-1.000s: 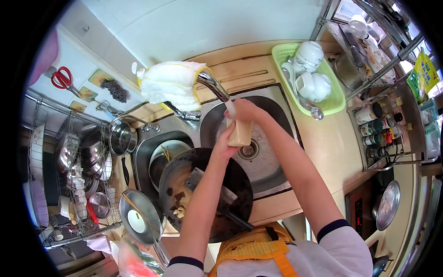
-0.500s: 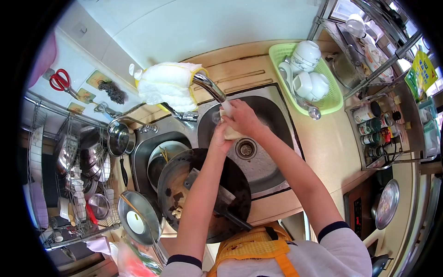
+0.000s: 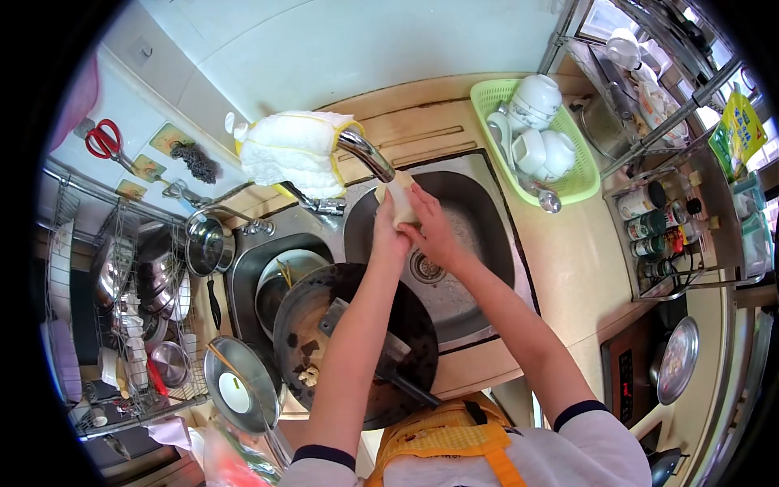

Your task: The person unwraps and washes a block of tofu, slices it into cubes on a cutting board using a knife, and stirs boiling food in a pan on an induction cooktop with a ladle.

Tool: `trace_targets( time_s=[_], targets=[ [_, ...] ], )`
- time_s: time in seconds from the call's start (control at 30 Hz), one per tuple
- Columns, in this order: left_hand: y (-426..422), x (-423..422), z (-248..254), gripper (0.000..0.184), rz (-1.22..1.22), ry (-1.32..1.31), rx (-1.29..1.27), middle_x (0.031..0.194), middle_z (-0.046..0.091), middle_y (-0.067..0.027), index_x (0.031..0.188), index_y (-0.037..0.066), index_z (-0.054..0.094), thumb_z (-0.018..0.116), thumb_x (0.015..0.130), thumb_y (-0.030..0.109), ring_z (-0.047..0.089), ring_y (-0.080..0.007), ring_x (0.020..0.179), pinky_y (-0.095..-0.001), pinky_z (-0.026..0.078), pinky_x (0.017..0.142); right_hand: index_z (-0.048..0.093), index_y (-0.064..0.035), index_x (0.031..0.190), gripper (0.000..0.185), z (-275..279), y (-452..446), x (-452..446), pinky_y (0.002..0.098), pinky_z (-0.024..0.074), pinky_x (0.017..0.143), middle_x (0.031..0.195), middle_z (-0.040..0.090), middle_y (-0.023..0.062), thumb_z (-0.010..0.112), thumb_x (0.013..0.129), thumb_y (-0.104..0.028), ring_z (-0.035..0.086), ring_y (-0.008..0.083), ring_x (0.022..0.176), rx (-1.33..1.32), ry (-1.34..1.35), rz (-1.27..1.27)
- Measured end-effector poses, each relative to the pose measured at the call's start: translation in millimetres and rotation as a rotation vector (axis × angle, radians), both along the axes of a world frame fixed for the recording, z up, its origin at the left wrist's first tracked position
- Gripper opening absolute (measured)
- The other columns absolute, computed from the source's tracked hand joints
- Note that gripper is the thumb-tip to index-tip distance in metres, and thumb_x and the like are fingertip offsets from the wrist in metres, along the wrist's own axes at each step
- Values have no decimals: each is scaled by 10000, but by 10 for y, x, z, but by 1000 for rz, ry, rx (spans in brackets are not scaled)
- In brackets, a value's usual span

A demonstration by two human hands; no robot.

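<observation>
Under the running faucet (image 3: 367,154), a pale beige block-like object (image 3: 403,203) is held between both hands over the right sink basin (image 3: 479,243). My left hand (image 3: 389,231) grips it from the left side, fingers wrapped round it. On its right side, the fingers of my right hand (image 3: 434,231) press against it. What the object is cannot be made out. Below my left forearm lies a large dark wok (image 3: 406,312) with a cleaver (image 3: 393,345) in it and small pale pieces (image 3: 308,376).
A green basket (image 3: 583,178) of white bowls stands at the back right. Bowls sit in the left basin (image 3: 243,280). A steel pan (image 3: 264,365), dish rack (image 3: 122,422) and small pot (image 3: 209,243) are at the left; spice jars (image 3: 645,223) at the right.
The pale object has turned and moved up and left, nearer the faucet. My right hand has shifted from its top to its right side. The view has shifted slightly.
</observation>
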State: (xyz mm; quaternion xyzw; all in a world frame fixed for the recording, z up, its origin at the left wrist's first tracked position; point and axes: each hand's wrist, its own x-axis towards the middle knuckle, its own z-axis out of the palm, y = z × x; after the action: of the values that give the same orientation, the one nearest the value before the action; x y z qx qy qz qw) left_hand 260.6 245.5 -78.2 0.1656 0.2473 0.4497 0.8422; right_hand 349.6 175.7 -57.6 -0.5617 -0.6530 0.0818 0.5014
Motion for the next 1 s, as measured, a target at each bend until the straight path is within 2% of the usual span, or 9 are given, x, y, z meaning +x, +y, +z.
trace_targets(
  time_s=[0.1,0.27,0.47,0.53,0.63,0.77,0.83,0.93,1.0],
  targets=[
    [-130,-70,151,374,-29,-76,-217,1141,561,-72,1192,100,505,472,922,357,552,-234,1042,-388,494,823,518,-10,1194,531,-1,-15,147,374,409,948,1239,500,179,725,716,-107,485,320,1129,-19,72,89],
    [-166,-185,116,417,-162,-107,-249,1165,547,-84,1236,110,466,454,924,387,538,-259,1064,-414,455,881,611,-15,1039,346,127,-47,274,294,474,823,1049,611,92,732,722,-80,573,192,957,-57,251,127],
    [-126,107,154,342,18,-175,-347,1145,547,-114,1226,87,454,416,931,256,537,-304,1053,-462,435,911,615,-15,996,170,-38,6,234,217,448,735,917,610,12,639,836,-66,546,78,809,-179,877,-65],
    [-93,172,193,318,87,-158,-389,1142,547,-125,1207,77,460,406,934,231,535,-308,1054,-467,431,919,615,-10,1001,160,-50,47,210,220,451,734,912,611,19,620,851,-65,549,81,812,-144,1012,-86],
    [-91,173,212,301,106,-198,-388,1079,566,-122,1107,62,514,502,909,289,558,-292,991,-457,466,861,606,1,1023,173,-59,114,201,230,459,732,912,611,37,602,859,-55,557,94,810,-101,1143,-70],
    [-78,81,194,315,157,-262,-458,1071,577,-132,1125,59,521,484,917,293,560,-315,984,-464,487,824,583,20,1055,197,-120,128,158,246,474,729,921,614,62,568,866,-34,575,121,805,-147,1381,-76],
    [-121,-13,286,330,139,-368,-496,1087,576,-143,1147,53,520,448,931,293,549,-327,1015,-470,487,838,573,28,1059,202,-166,106,98,250,478,721,924,615,72,553,865,-22,583,134,801,-267,1424,-75],
    [-212,-275,156,373,-118,-338,-349,1073,590,-126,1133,63,541,467,920,360,553,-308,1019,-451,498,808,579,16,1047,193,-233,109,-3,252,486,708,927,621,85,505,874,-26,597,140,798,-449,1467,-85],
    [-303,-353,175,421,-142,-121,-243,1114,579,-95,1192,80,504,556,880,358,554,-272,1037,-414,484,833,582,4,1051,201,-276,118,-29,259,490,716,924,622,84,480,883,-40,601,143,799,-575,1432,-96]
  ],
)
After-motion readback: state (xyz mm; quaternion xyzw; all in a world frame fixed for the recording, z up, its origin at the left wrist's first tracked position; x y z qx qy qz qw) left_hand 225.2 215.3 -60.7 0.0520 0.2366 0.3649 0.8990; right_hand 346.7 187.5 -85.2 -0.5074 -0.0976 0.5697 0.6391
